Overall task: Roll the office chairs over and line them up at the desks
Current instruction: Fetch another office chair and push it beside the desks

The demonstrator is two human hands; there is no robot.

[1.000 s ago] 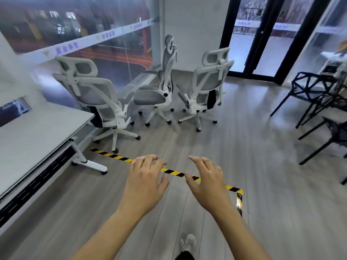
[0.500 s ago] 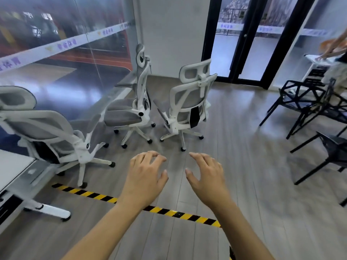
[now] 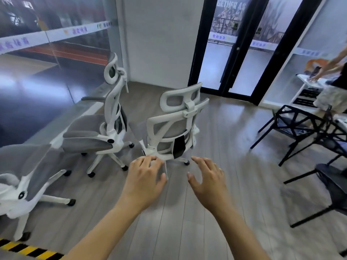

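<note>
Three white-framed office chairs with grey mesh were seen on the wood-plank floor (image 3: 216,132). The middle chair (image 3: 174,126) stood at about 12 o'clock from the hands, its back and headrest turned toward the camera. A second chair (image 3: 101,128) was set just beside it at 10 o'clock, seen side-on, next to the glass wall (image 3: 47,59). A third chair (image 3: 20,175) was cut off by the frame edge at 9 o'clock, well apart from the other two.

The left hand (image 3: 144,177) was held out palm down, fingers spread and released, nothing grasped; its fingertips overlapped the middle chair's base in the view, but contact could not be told. The right hand (image 3: 208,177) was likewise held open and empty, just right of that base.

Black metal chairs (image 3: 300,126) were noted at 2 to 3 o'clock. Black-framed glass doors (image 3: 234,53) stood at 1 o'clock. Yellow-black floor tape (image 3: 28,249) was seen at 8 o'clock. Another person (image 3: 330,91) was partly seen at the far right edge.
</note>
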